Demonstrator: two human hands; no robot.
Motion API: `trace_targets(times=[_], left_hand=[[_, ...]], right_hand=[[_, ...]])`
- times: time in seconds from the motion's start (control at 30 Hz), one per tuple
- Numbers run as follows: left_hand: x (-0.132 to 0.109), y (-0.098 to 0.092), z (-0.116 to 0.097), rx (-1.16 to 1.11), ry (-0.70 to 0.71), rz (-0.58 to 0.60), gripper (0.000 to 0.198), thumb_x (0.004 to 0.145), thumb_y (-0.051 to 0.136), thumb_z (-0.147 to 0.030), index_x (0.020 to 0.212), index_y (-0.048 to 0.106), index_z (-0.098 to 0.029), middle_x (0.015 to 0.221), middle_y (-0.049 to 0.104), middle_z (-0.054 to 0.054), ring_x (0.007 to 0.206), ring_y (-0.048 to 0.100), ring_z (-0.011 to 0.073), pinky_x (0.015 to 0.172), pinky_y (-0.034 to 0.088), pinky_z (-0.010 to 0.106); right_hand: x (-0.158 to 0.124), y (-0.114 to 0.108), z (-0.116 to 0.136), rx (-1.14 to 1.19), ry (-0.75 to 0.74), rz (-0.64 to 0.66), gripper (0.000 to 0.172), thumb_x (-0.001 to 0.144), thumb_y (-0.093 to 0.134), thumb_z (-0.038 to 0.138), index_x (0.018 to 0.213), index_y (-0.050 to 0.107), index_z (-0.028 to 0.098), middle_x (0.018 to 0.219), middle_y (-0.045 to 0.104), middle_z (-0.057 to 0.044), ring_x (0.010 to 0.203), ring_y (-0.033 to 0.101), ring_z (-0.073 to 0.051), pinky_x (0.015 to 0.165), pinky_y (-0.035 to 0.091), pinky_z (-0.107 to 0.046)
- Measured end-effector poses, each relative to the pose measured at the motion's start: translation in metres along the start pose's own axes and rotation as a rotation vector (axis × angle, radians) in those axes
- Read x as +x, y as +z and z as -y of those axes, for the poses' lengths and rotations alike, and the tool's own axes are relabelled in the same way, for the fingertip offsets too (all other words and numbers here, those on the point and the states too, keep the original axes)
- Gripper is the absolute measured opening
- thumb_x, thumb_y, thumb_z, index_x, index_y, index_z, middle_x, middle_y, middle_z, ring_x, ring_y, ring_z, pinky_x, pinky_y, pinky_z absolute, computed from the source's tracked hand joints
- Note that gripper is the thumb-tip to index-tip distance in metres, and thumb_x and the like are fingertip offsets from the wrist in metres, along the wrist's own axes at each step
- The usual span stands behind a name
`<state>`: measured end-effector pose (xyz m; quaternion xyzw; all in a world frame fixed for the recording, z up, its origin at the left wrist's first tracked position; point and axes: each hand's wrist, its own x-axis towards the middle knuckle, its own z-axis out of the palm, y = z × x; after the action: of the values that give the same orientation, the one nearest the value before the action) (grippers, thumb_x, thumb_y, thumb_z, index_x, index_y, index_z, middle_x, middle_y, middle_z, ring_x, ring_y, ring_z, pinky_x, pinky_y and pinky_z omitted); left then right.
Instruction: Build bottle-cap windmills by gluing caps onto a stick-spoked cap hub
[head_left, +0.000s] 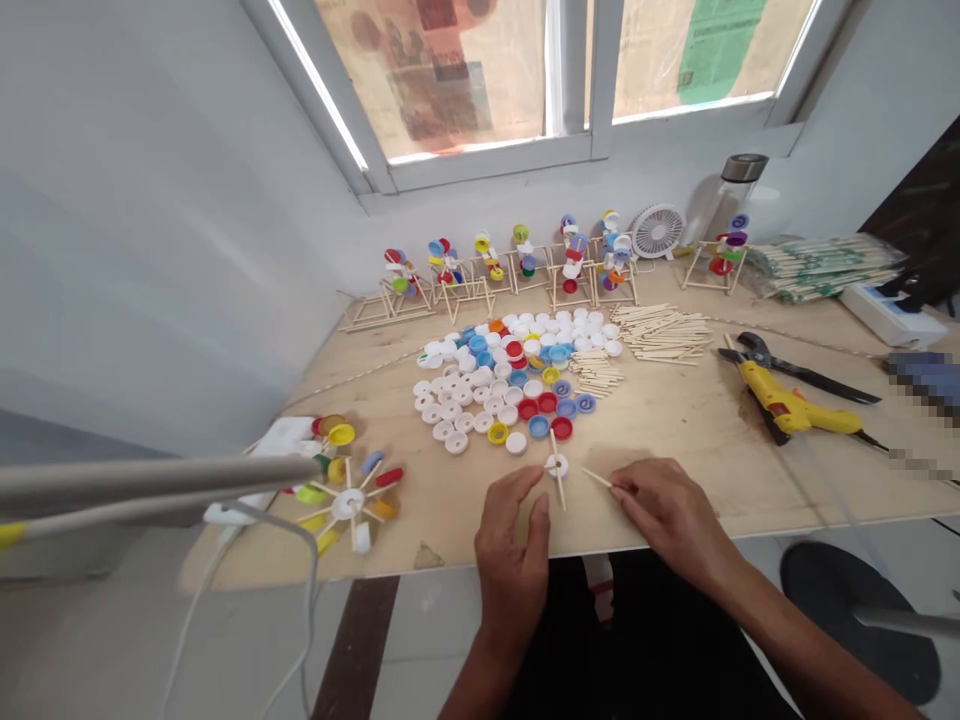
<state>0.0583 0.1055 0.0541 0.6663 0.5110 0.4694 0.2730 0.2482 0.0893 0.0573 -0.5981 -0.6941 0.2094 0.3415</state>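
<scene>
A white bottle cap (564, 467) lies near the table's front edge with a thin wooden stick (560, 492) across it. My left hand (514, 535) is beside the cap, thumb and index finger apart. The index fingertip is at the cap's left rim; whether it touches is hard to tell. On the right, my right hand (675, 515) pinches a short wooden stick (597, 478), its free end pointing toward the cap. Behind the hands, many loose bottle caps (465, 395) in white, red, blue and yellow are spread over the table.
Stick piles (660, 335) lie behind right. A yellow glue gun (799, 410) and black-handled cutters (810, 375) are at right. A spoked cap wheel (349, 505) is at left, near a grey lamp arm (165, 487). Several stick frames with cap wheels line the wall.
</scene>
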Motion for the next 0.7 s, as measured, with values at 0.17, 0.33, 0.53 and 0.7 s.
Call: trace_targets(times=[0.17,0.33,0.53,0.7], left_hand=[[0.022,-0.001,0.028,0.291,0.270,0.060,0.021,0.086,0.050,-0.020,0.101,0.065,-0.020,0.104,0.068,0.009,0.106,0.056,0.0241,0.095,0.043,0.044],[0.029,0.007,0.037,0.371,0.328,0.133,0.020,0.086,0.050,-0.018,0.098,0.066,-0.019,0.100,0.069,0.008,0.102,0.058,0.0241,0.092,0.043,0.043],[0.029,0.010,0.042,0.349,0.346,0.135,0.019,0.086,0.050,-0.016,0.094,0.066,-0.020,0.099,0.070,0.006,0.099,0.059,0.0226,0.090,0.042,0.041],[0.028,0.010,0.043,0.362,0.365,0.131,0.019,0.086,0.050,-0.014,0.095,0.065,-0.020,0.098,0.070,0.005,0.099,0.058,0.0222,0.090,0.042,0.040]], right_hand=[[0.023,-0.003,-0.015,-0.462,-0.245,0.104,0.024,0.092,0.044,0.020,0.078,0.064,0.017,0.074,0.064,-0.005,0.074,0.056,-0.018,0.079,0.035,-0.036],[0.039,0.004,-0.015,-0.667,-0.337,0.119,0.025,0.091,0.045,0.013,0.071,0.059,0.017,0.071,0.061,-0.003,0.072,0.053,-0.016,0.081,0.031,-0.034],[0.044,0.007,-0.018,-0.718,-0.390,0.109,0.022,0.088,0.050,0.011,0.068,0.056,0.018,0.069,0.058,-0.001,0.070,0.049,-0.016,0.081,0.029,-0.033],[0.047,0.005,-0.012,-0.785,-0.410,0.154,0.018,0.085,0.055,0.011,0.069,0.056,0.018,0.071,0.058,-0.001,0.069,0.048,-0.016,0.078,0.029,-0.033]])
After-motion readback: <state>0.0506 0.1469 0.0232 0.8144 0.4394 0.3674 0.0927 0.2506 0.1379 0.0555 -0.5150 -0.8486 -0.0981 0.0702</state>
